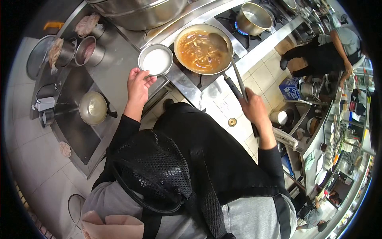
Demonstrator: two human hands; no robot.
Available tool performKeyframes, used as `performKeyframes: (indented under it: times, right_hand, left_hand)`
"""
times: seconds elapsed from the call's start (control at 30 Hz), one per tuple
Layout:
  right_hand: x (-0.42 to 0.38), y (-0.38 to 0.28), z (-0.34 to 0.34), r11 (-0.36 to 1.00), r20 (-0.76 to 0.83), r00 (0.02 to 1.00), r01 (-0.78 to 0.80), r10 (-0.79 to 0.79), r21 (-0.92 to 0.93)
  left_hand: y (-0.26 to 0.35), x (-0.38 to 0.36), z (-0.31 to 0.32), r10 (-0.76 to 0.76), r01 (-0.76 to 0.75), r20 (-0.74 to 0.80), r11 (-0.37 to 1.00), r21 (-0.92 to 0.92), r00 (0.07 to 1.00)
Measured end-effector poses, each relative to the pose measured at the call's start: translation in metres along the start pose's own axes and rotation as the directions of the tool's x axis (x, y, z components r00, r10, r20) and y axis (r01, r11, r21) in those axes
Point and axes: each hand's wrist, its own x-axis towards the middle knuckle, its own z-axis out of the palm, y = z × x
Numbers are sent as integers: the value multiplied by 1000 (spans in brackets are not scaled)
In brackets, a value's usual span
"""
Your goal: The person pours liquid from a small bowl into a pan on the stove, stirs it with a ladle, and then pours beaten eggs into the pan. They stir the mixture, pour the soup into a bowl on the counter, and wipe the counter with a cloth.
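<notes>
My left hand (pixel 139 87) grips the rim of a small metal bowl (pixel 170 67) that holds a white liquid (pixel 156 61). The bowl is level, just left of a wide pan (pixel 180 32). Brown sauce with pale strips and darker pieces (pixel 201 51) fills the pan, which sits on the stove. My right hand (pixel 253 106) is closed around the handle of a ladle (pixel 218 42), whose head rests in the sauce at the pan's right side. Below that hand's fingers, the pan's black handle (pixel 233 87) points toward me.
A pot (pixel 254 18) stands over a blue flame at the back right. To the left, a sink basin (pixel 75 139) holds another pan (pixel 93 108); metal containers (pixel 95 51) stand behind it. A large steamer (pixel 137 14) is at the back. Another person (pixel 322 55) is at the right.
</notes>
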Motion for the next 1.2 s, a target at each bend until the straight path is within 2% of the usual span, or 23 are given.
performKeyframes:
  times: [0.07,0.1,0.13,0.17,0.23,0.27,0.43,0.5,0.53,0.57,0.63,0.7,0.73,0.8,0.83,0.9,0.97,1.07,1.1,1.17,1.2]
  right_hand:
    - [-8,-6,1,999,43,999,11,-12,35]
    - [-12,-12,-1,894,256,947,-277,193,353]
    - [-13,-16,-2,620,499,815,-560,294,550]
    - [-13,-16,1,618,495,817,-559,297,552]
    - [-11,-14,6,142,569,804,-592,175,793]
    - [-12,-24,3,55,553,805,-575,214,816]
    - [-12,-18,-4,143,474,848,-513,235,846]
    - [-18,-10,-16,631,412,877,-469,249,618]
    - [-20,-10,-25,700,364,892,-440,268,563]
    - [-21,-12,-32,760,320,901,-423,293,494]
    - [-22,5,-29,967,18,996,-86,84,242]
    - [-17,6,-32,980,90,987,-146,135,133]
    - [-14,20,-16,989,11,998,-57,57,135]
    - [-4,31,-1,985,-15,1000,-15,17,170]
    - [7,35,10,979,-36,999,14,-7,202]
    - [27,49,50,967,-38,999,9,1,256]
    - [27,30,53,771,238,947,-315,216,554]
    - [10,12,61,423,477,866,-491,147,761]
    - [14,15,67,421,495,857,-505,142,753]
    - [6,7,52,58,589,802,-596,103,801]
    - [3,0,43,71,588,802,-596,108,800]
  left_hand:
    - [2,1,-5,8,-8,3,1000,3,1000]
    - [2,-1,-9,5,-5,20,1000,11,1000]
    - [2,-1,-12,6,-7,20,1000,14,1000]
    - [1,-2,-14,5,-5,-2,1000,11,1000]
    - [1,-1,-10,3,-3,-13,1000,5,1000]
    - [2,-3,-9,0,1,-34,1000,4,999]
    - [-8,3,-23,42,-45,-46,997,-63,998]
    - [-16,13,-42,40,-36,49,996,-78,998]
    - [-16,15,-44,56,-51,58,995,-84,997]
    - [-21,20,-48,57,-57,3,998,-41,998]
    - [-24,40,-61,2,-1,18,1000,-18,1000]
    - [-14,27,-43,2,-1,-17,999,41,1000]
    - [-18,28,-41,8,-7,-18,999,46,1000]
    - [-25,36,-51,38,-37,-7,999,26,999]
    - [-25,40,-54,43,-36,111,997,-70,993]
    - [-15,19,-26,25,-27,-18,994,-104,1000]
    - [-14,14,-12,59,-63,-44,993,-104,997]
    - [5,-5,-2,40,-43,-65,998,-38,997]
    - [2,2,-2,31,-34,-70,999,-37,997]
    - [1,1,-4,32,-36,-86,998,-43,996]
    - [-3,6,-9,17,-19,-54,999,-30,998]
